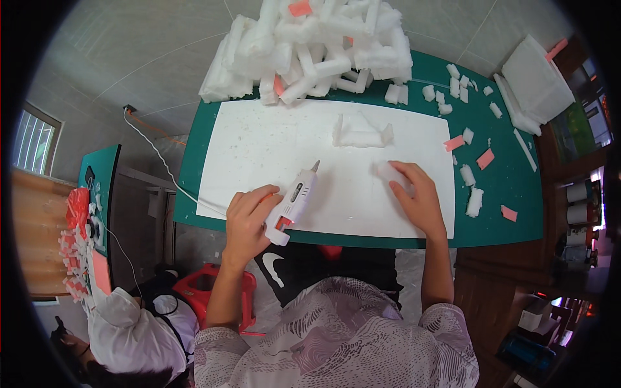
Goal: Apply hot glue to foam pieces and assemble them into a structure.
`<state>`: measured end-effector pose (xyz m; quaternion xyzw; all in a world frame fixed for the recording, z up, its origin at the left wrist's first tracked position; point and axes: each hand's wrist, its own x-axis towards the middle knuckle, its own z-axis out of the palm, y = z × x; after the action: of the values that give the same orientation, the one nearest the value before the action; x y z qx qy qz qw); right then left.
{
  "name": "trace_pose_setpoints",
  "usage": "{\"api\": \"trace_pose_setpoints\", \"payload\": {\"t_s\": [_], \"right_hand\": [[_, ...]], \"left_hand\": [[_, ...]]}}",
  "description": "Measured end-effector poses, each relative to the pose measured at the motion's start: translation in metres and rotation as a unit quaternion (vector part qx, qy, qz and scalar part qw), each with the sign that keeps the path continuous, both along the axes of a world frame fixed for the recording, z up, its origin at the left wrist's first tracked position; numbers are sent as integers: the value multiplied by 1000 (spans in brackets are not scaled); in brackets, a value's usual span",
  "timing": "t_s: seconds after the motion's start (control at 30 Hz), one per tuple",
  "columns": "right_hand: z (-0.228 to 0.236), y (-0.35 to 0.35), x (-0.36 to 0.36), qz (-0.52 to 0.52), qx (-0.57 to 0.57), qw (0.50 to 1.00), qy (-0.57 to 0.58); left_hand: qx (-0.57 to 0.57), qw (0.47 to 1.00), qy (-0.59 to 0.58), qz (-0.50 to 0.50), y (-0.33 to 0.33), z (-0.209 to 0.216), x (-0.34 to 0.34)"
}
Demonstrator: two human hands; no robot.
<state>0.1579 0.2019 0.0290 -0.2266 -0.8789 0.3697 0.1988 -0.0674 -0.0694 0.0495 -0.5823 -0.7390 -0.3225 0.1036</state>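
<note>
My left hand (247,218) is wrapped round a white hot glue gun (294,200) with a red trigger, its metal nozzle tilted up and away to the right. In my right hand (417,194) a small white foam piece (391,174) is pinched between thumb and fingers, just above the white board (362,213). Beyond it on the board sits a white foam assembly (359,137), a long bar with short upright pieces at its ends. It touches neither hand.
A high pile of white foam frames (310,58) stands at the far edge of the green table (511,213). Loose foam bits (474,202) and pink pieces (485,158) lie to the right. A white cord (155,149) runs in from the left. Another person (139,336) sits at lower left.
</note>
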Motion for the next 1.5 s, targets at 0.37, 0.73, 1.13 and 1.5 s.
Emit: {"api": "trace_pose_setpoints", "payload": {"t_s": [0.37,0.73,1.13,1.5], "right_hand": [[5,-8,-87,6,-69,994,80],[-10,0,-129,-3,-182,982,43],[-33,1,-134,12,-138,986,88],[-32,0,-133,13,-115,987,112]], "left_hand": [[-23,999,34,-9,40,12,-40],[-72,995,75,-4,77,17,-30],[-113,983,147,12,79,16,-24],[-119,978,172,14,76,15,-23]]}}
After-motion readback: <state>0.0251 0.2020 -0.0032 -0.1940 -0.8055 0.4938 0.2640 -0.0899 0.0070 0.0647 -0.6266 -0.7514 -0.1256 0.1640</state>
